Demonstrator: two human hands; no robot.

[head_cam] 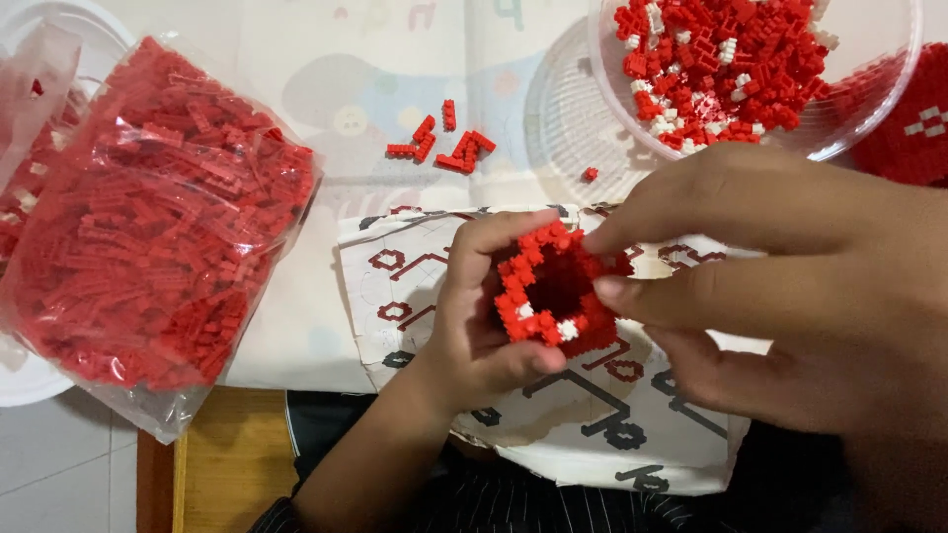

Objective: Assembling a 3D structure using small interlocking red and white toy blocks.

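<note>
L hand [484,316] is curled round a small hollow build of red micro-bricks [553,291], thumb under its lower edge, fingers wrapped on its left side and top. The build is a ring-like shell w/ an open dark centre, mostly red w/ a couple of white bricks on the lower rim. R hand [780,286] comes in from the right, thumb and forefinger pinched against the build's right rim, other fingers loosely bent below; can't tell if a loose brick sits between the fingertips. So both hands are closed on the build, which is held just above a creased instruction sheet [592,415] printed w/ dark red and black outlines, near centre of view.

Left of that, a clear plastic bag [158,227] stuffed w/ red bricks lies on the tabletop [296,326], partly over a white plate [25,390]. Top right, a clear plastic bowl [869,89] holds a heap of red bricks w/ some white ones mixed in; a clear ribbed lid [573,128] lies just beside and partly under it. Between bag and bowl, a few small joined red brick pieces [439,143] lie loose on the tabletop, plus one single red brick [590,174] near the lid. At far right edge, part of another red build w/ white marks [913,128] shows behind the bowl.
</note>
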